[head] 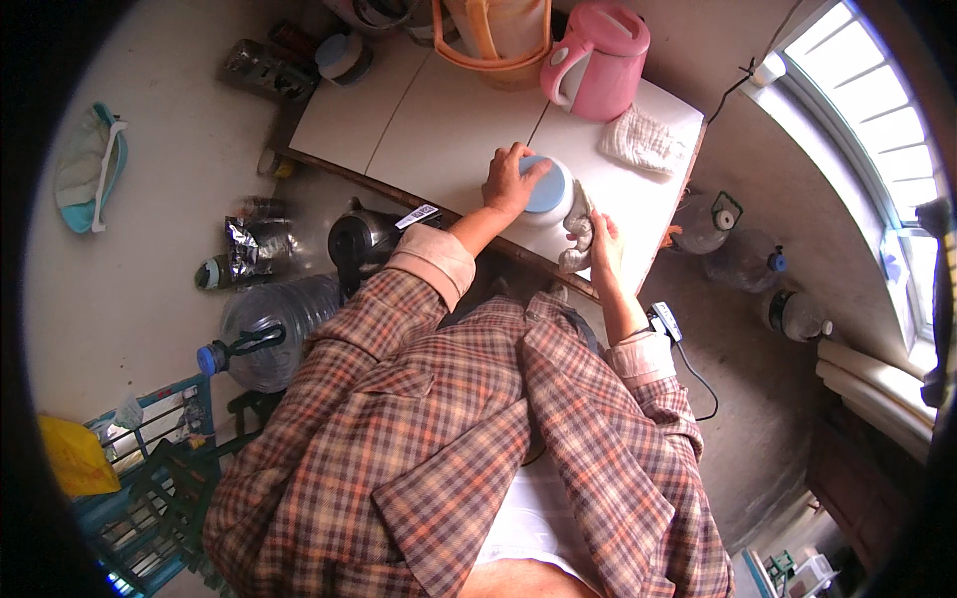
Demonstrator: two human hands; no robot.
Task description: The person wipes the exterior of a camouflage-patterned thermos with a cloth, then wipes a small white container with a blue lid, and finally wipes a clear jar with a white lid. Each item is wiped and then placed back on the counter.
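Observation:
A white jar with a light blue lid (544,185) stands on the white tabletop near its front edge. My left hand (514,179) grips the jar's lid and upper side from the left, the thumb lying on the lid. To the right of the jar, my right hand (604,243) holds a crumpled light grey cloth (577,232), which rests against or very near the jar's side. A folded white gauze cloth (643,142) lies further back on the right, beside a pink electric kettle (599,63).
An orange-handled clear pitcher (497,37) stands at the back of the white table (448,112). A dark kettle (359,239) and a large plastic water bottle (280,329) are at the left, below the tabletop. Several plastic bottles (748,258) stand on the floor at the right.

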